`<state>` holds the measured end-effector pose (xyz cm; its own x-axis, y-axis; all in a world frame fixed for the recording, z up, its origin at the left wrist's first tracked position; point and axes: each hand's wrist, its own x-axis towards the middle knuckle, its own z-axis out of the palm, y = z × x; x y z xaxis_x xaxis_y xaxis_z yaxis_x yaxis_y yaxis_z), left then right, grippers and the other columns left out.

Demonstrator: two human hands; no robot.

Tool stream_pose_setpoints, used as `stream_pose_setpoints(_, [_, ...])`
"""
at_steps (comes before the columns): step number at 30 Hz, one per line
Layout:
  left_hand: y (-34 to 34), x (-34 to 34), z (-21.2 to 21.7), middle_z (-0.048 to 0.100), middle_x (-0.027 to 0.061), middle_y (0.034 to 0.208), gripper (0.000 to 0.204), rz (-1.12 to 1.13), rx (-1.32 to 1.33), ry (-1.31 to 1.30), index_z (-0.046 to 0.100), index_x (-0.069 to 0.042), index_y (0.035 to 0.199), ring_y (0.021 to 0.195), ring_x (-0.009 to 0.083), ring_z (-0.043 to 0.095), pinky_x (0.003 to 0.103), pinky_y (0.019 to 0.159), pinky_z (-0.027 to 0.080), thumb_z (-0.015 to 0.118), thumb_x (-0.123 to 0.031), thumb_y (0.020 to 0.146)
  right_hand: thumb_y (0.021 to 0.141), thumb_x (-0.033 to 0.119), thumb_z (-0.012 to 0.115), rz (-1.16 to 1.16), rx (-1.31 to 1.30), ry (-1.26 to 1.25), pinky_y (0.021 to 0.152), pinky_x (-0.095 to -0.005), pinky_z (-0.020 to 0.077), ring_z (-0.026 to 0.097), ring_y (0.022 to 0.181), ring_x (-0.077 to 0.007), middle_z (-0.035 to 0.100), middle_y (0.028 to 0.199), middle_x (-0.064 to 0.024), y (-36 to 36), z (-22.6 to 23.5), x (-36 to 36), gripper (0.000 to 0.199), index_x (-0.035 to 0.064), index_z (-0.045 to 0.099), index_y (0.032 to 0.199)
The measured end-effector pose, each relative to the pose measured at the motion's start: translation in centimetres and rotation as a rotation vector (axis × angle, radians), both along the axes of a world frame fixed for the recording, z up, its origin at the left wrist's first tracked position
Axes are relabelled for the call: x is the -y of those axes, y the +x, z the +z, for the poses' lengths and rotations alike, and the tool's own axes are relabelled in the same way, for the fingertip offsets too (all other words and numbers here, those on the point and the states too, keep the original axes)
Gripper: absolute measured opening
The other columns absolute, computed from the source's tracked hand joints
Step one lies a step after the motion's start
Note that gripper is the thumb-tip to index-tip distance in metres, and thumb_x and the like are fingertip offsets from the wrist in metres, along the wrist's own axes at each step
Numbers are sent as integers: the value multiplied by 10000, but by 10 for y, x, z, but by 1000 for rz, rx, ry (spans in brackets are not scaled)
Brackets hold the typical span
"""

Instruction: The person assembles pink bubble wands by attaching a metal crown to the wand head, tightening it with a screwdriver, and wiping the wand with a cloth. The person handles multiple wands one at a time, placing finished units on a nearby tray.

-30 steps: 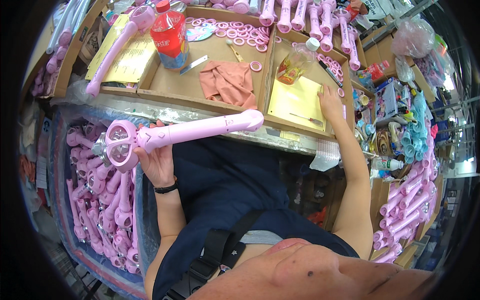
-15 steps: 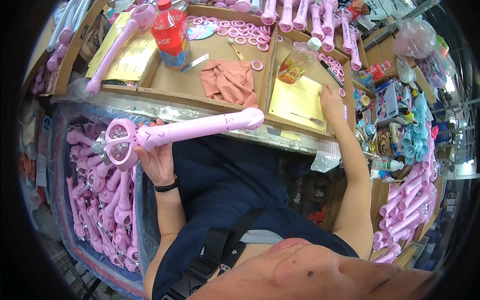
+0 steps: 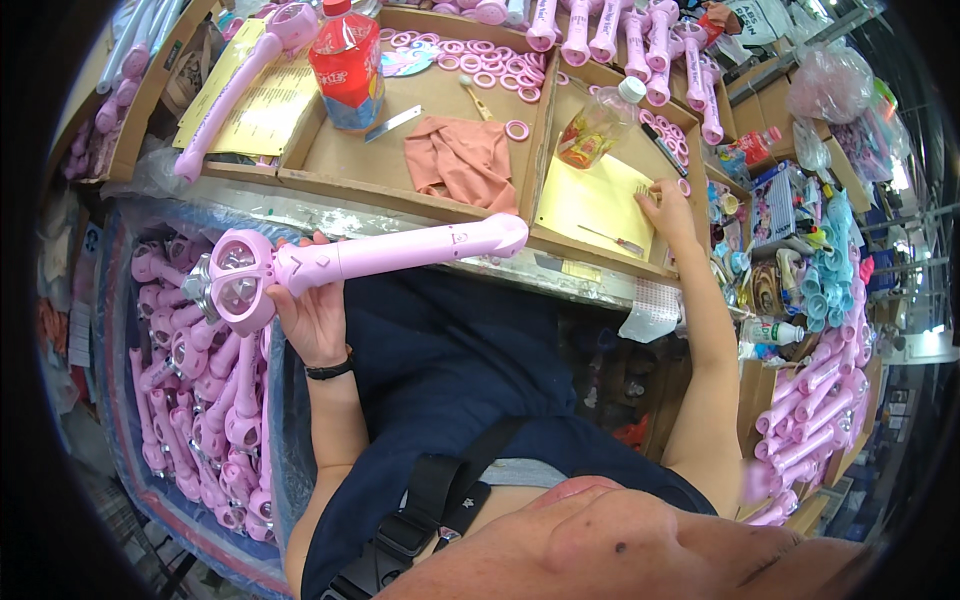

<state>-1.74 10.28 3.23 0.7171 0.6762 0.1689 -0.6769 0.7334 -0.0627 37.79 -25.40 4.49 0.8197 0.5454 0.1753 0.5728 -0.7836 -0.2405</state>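
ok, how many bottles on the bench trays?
2. A red bottle stands in the left cardboard tray, and a clear bottle with a white cap lies tilted on the yellow sheet. Others may be hidden in the clutter.

A pink wand (image 3: pixel 370 258) is held level near its head by the left hand (image 3: pixel 312 318). The right hand (image 3: pixel 668 208) is rested on a yellow sheet (image 3: pixel 592 198) in a cardboard tray (image 3: pixel 560 245) on the tabletop (image 3: pixel 400 222).

Red-labelled bottle (image 3: pixel 347 65) and yellow printed sheets (image 3: pixel 262 100) in left tray
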Motion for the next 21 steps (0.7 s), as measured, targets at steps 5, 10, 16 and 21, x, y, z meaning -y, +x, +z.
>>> stream_pose_setpoints(5, [3, 2, 2, 495, 202, 1289, 642, 3, -44, -8, 391, -64, 1339, 1298, 358, 352, 574, 1129, 136, 709, -135, 786, 738, 302, 760, 40, -56, 100, 825, -364, 482, 593, 954, -324, 590, 1052, -209, 3, -5, 11, 476, -37, 549, 998])
stream_pose_setpoints(10, [3, 2, 3, 497, 205, 1288, 643, 5, -59, 0, 390, -61, 1338, 1300, 362, 351, 575, 1129, 134, 710, -137, 785, 721, 255, 783, 57, -99, 205, 840, -353, 502, 581, 992, -325, 537, 1168, -230, 13, -15, 16, 489, -52, 514, 990])
stream_pose_setpoints(16, [2, 2, 3, 503, 206, 1282, 655, 13, -68, 8, 379, -59, 1345, 1296, 366, 358, 577, 1127, 139, 709, -145, 786, 715, 249, 789, 74, -86, 174, 836, -352, 512, 571, 1015, -325, 524, 1180, -238, 16, -15, 16, 484, -53, 506, 967])
stream_pose_setpoints(21, [2, 2, 2, 455, 198, 1330, 640, -15, -1, 14, 380, -40, 1352, 1329, 361, 301, 573, 1134, 109, 696, -111, 800, 725, 259, 777, 23, -117, 140, 837, -355, 494, 587, 986, -312, 576, 1086, -227, 11, -8, 12, 504, -49, 515, 1026])
